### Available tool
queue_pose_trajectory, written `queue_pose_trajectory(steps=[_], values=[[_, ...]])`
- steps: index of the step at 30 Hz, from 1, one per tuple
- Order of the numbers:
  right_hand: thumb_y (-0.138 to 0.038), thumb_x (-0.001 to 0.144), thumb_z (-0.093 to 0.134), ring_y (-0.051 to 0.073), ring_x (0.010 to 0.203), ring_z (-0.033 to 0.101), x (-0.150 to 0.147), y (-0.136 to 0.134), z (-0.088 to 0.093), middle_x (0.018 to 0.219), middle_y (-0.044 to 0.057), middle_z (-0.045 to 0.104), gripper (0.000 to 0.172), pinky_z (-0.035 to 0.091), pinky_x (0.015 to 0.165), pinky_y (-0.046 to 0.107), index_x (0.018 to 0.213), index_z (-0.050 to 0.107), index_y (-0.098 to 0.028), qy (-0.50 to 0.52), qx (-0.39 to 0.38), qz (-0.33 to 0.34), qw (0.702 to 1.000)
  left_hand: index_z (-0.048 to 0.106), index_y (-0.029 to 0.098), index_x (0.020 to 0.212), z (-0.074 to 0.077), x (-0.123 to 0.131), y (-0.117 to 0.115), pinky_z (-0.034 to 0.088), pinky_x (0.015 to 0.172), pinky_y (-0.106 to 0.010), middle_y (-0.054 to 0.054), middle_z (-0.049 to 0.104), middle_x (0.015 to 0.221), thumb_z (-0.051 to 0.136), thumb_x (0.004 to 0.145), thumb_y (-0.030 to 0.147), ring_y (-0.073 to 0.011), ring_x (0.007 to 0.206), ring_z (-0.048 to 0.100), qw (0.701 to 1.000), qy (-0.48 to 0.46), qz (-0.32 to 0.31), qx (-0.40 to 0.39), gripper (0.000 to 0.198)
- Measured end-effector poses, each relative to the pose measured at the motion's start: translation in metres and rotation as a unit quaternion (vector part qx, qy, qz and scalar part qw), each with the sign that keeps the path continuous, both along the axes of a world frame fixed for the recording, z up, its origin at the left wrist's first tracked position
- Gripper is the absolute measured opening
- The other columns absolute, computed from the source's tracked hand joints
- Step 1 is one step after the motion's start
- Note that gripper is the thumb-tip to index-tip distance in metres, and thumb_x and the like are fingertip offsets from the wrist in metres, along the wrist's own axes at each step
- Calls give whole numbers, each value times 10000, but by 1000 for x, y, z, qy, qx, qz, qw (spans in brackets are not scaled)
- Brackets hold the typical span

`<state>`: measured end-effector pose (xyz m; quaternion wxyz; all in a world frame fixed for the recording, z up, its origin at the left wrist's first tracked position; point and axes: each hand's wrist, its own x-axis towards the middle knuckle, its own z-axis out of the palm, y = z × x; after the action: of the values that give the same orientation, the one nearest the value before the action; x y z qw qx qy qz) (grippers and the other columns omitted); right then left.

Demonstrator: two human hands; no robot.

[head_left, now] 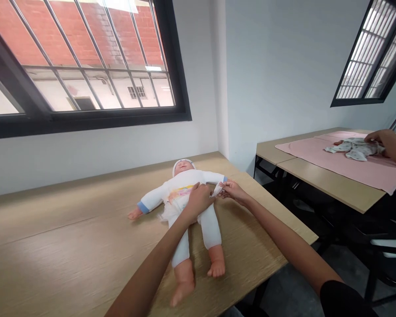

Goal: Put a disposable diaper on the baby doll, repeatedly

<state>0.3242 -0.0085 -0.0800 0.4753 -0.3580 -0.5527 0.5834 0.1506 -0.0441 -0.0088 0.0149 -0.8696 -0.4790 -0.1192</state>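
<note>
A baby doll (181,193) lies on its back on a light wood table (69,229), wearing a white cap and a white long-sleeved top with blue cuffs. A white diaper (174,204) with a colourful print wraps its middle, partly hidden by my hands. My left hand (198,200) sits on the doll's hip, its fingers gripping the diaper's edge. Just beside it, my right hand (232,192) pinches a white diaper tab (217,190) near the doll's other side. The two hands nearly touch across the tab.
On a separate table to the right, a co-worker's hand (376,137) touches a patterned baby garment (354,148) lying on a pink cloth (336,160). A wall and a large dark-framed window (86,57) stand behind the doll's table.
</note>
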Motion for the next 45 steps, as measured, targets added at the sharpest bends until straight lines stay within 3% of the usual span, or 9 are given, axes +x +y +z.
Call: queue_pose_trajectory(steps=[5, 11, 17, 20, 27, 33, 39, 45], values=[[-570, 691, 704, 127, 703, 567, 22, 8, 2, 746, 21, 597, 438, 448, 643, 240, 683, 585, -148, -75, 44, 23, 996, 580, 194, 774, -1, 0, 1, 396, 789, -333, -74, 679, 874, 502, 838, 194, -232, 842, 617, 998, -36, 28, 32, 101], [-486, 648, 760, 112, 667, 526, 31, 7, 4, 673, -20, 582, 389, 400, 681, 244, 618, 559, -154, -74, 82, 64, 992, 565, 171, 781, -4, 8, -4, 381, 776, -340, -102, 648, 849, 415, 834, 143, -239, 826, 603, 996, -4, 63, 59, 161], [-368, 632, 793, 136, 744, 606, 28, 4, 6, 736, 17, 667, 310, 439, 762, 271, 713, 592, -147, -53, 45, 89, 994, 536, 162, 822, -5, 9, -3, 374, 787, -353, -118, 640, 886, 403, 834, 142, -253, 839, 603, 995, -9, 83, 61, 135], [-312, 591, 823, 137, 772, 633, 25, 2, 10, 828, 28, 692, 371, 467, 779, 276, 852, 618, -149, -16, 9, 71, 997, 527, 157, 876, -5, 8, -2, 368, 807, -352, -123, 651, 922, 421, 836, 147, -259, 881, 607, 996, -8, 72, 60, 114], [-338, 660, 798, 141, 801, 665, 20, 4, 5, 847, 6, 688, 435, 486, 824, 286, 1024, 618, -181, 23, 21, 62, 998, 546, 185, 834, -3, 5, -3, 374, 792, -325, -66, 678, 857, 562, 838, 336, -231, 836, 612, 997, -78, 24, -3, 152], [-384, 693, 781, 141, 810, 655, 17, 7, -1, 884, 38, 702, 406, 472, 859, 301, 994, 627, -161, -5, 33, 68, 997, 565, 177, 732, -4, 7, -2, 367, 758, -301, -49, 677, 787, 469, 896, 293, -188, 760, 594, 995, -85, 45, 14, 222], [-345, 649, 813, 127, 717, 636, 14, 5, 1, 765, -3, 681, 483, 455, 789, 282, 1033, 583, -165, -18, 44, 60, 997, 578, 172, 772, -6, 8, 0, 372, 805, -309, -60, 685, 786, 445, 877, 224, -195, 781, 614, 996, -60, 54, 30, 177], [-270, 621, 817, 111, 682, 607, 13, 0, 9, 795, 5, 678, 494, 448, 744, 264, 1029, 561, -161, -27, 39, 49, 998, 545, 174, 813, -7, 8, -1, 372, 811, -307, -60, 684, 791, 390, 876, 163, -197, 791, 628, 995, -43, 73, 53, 169]])
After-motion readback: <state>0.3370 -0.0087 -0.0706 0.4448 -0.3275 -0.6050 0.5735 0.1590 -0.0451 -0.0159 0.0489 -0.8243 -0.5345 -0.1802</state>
